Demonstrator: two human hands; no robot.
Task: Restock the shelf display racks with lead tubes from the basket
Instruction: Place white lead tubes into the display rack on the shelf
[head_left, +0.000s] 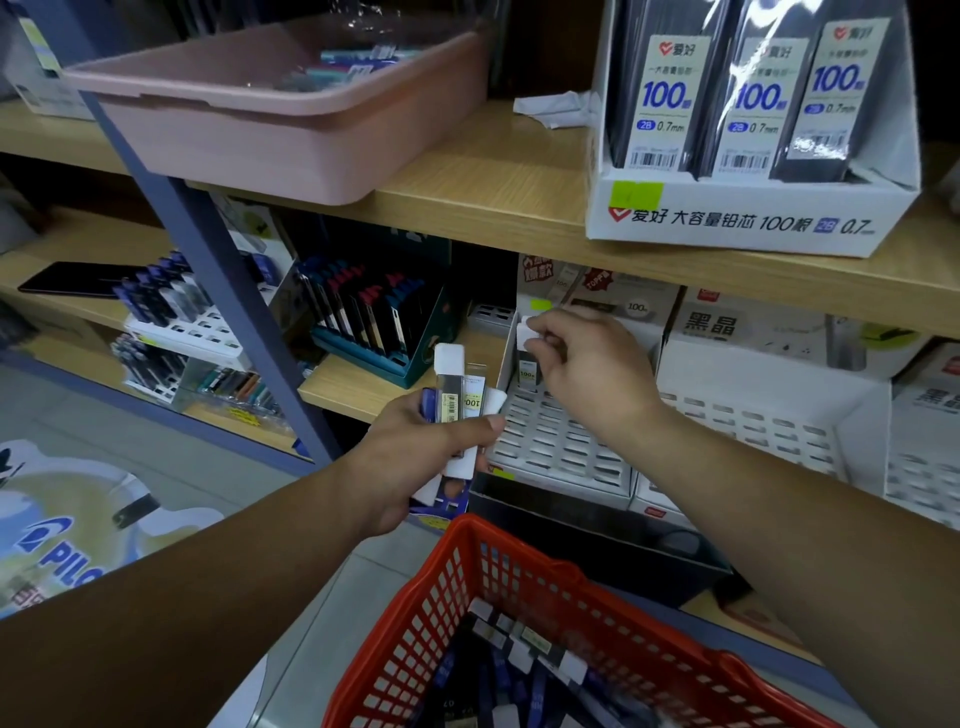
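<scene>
Slotting step: right hand (592, 364) pinches a lead tube (526, 371) at the centre-frame rack (561, 441); left hand (415, 460) clutches spare tubes (457, 400). Next: seat it.

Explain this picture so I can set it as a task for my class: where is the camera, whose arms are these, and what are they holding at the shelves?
There is no machine here: a person works with two bare hands. The single picture comes from a camera worn on the person's head, looking forward and down, so both arms reach in from below. The left hand holds a small bunch of lead tubes. The right hand pinches the white top of one lead tube standing at the back left of a white slotted display rack on the lower shelf. Most slots that show look empty. Below, a red basket holds more tubes. On the upper shelf stand a pink tray and a white box of 0.7 mm leads.
</scene>
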